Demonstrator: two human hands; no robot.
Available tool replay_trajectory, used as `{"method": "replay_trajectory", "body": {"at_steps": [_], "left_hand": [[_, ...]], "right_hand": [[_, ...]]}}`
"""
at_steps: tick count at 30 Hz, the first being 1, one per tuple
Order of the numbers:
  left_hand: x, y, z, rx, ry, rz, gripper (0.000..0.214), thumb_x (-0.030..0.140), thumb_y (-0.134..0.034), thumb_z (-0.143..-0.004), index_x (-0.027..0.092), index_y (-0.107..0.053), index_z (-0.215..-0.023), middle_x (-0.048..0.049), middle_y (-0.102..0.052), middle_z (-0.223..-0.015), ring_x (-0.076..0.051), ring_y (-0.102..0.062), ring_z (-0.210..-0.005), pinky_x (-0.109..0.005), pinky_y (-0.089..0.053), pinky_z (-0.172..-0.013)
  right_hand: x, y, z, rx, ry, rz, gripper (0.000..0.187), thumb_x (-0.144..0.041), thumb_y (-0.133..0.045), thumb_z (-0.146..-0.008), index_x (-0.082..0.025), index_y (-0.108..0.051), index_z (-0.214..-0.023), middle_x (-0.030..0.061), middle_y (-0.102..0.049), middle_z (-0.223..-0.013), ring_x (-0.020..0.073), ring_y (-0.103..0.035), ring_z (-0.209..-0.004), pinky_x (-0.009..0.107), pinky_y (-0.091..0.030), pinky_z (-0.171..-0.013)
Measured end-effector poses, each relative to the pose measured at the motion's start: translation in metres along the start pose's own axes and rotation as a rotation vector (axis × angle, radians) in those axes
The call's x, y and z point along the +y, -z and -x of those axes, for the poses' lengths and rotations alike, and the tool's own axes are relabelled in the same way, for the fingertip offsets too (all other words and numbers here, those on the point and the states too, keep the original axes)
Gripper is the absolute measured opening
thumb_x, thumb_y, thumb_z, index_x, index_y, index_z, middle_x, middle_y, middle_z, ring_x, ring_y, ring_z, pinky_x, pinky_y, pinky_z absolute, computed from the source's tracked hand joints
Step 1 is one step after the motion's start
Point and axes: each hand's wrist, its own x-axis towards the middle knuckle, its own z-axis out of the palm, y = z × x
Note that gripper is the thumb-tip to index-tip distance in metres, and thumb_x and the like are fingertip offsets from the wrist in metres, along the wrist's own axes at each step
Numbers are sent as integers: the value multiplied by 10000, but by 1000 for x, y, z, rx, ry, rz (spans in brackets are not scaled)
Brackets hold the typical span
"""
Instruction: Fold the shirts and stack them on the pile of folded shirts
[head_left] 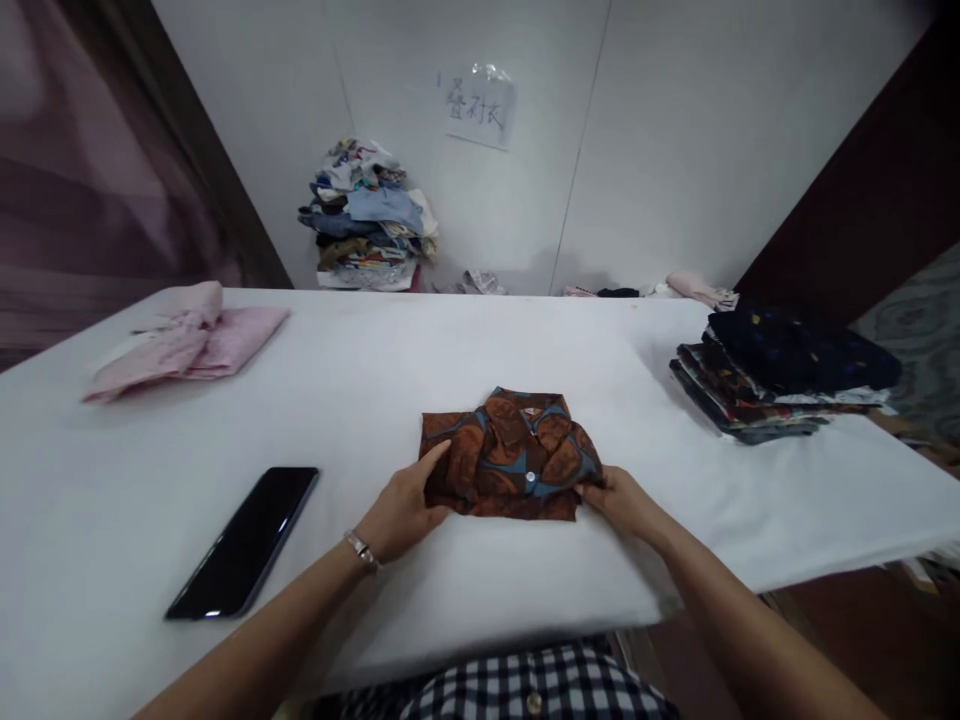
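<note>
A brown and blue patterned shirt (517, 465) lies folded into a compact bundle near the table's front edge. Its collar points away from me and a white button shows on the front. My left hand (405, 510), with a silver bracelet at the wrist, grips the shirt's left edge; some of its fingers are hidden behind the cloth. At the opposite side, my right hand (619, 500) pinches the lower right edge between thumb and fingers.
A black phone (244, 545) lies left of my arm on the white-covered table (360, 380). Pink folded cloth (195, 340) sits at the far left. Folded dark clothes (795, 360) are stacked at right. Behind the table rises a clothes heap (367, 215); a paper sign (480, 110) hangs above.
</note>
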Motion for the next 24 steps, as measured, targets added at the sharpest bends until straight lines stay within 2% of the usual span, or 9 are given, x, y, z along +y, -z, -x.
{"method": "replay_trajectory", "body": {"at_steps": [3,5,8,11,13,15,17,21,24], "left_hand": [[11,13,-11,19,114,40,818,480,-609,-736,240,-303,-1455,-104,-600,-1288,-266,-625,-1053,-388,-501,-897],[19,21,-27,60,160,30,718,566,-514,-799,221,-371,-1413,-103,-644,-1209,-252,-650,-981,-372,-508,-854],[32,23,-62,115,212,-69,619,585,-434,-843,182,-500,-1308,-109,-678,-1151,-276,-618,-1072,-370,-466,-916],[44,13,-95,66,250,-114,497,543,-487,-819,164,-642,-1101,-124,-692,-1127,-306,-603,-1104,-377,-457,-925],[51,6,-106,10,234,-94,328,454,-569,-770,179,-689,-901,-100,-726,-998,-297,-643,-1002,-368,-485,-863],[58,5,-105,3,197,-54,213,375,-575,-757,195,-677,-809,-53,-731,-890,-247,-662,-897,-331,-503,-801],[61,10,-93,86,134,77,211,374,-541,-779,206,-659,-828,-18,-718,-844,-198,-658,-825,-297,-510,-750],[50,26,-60,327,14,460,285,460,-569,-756,207,-635,-868,0,-688,-781,-161,-627,-715,-278,-508,-669],[27,27,-51,365,140,486,316,490,-585,-733,197,-637,-837,-13,-695,-787,-178,-638,-744,-289,-515,-682]], "right_hand": [[-11,15,-1,9,8,-80,418,-349,-726,-675,-180,-680,-1054,37,-706,-930,217,-622,-860,335,-485,-788],[-19,26,-8,120,-92,-95,601,-403,-738,-684,-182,-602,-1226,65,-701,-983,216,-627,-837,324,-494,-710],[-28,35,-33,272,-247,-117,773,-505,-712,-707,-174,-477,-1365,107,-697,-994,202,-622,-717,309,-476,-575],[-32,28,-66,306,-263,-104,789,-453,-775,-642,-170,-506,-1329,91,-704,-886,187,-600,-629,321,-478,-565],[-35,20,-82,281,-221,-98,642,-336,-815,-570,-163,-621,-1157,61,-699,-787,187,-602,-626,326,-487,-599],[-41,12,-89,235,-123,-136,426,-278,-797,-543,-168,-678,-936,36,-689,-729,186,-609,-649,323,-492,-639],[-50,6,-86,231,36,-193,293,-307,-765,-574,-182,-670,-821,16,-680,-715,175,-608,-674,316,-491,-676],[-66,-3,-75,287,341,-228,279,-379,-716,-677,-209,-666,-892,4,-673,-791,160,-604,-766,311,-484,-763],[-62,-13,-80,250,291,-188,317,-384,-711,-680,-200,-662,-932,9,-669,-793,170,-612,-780,337,-492,-789]]}}
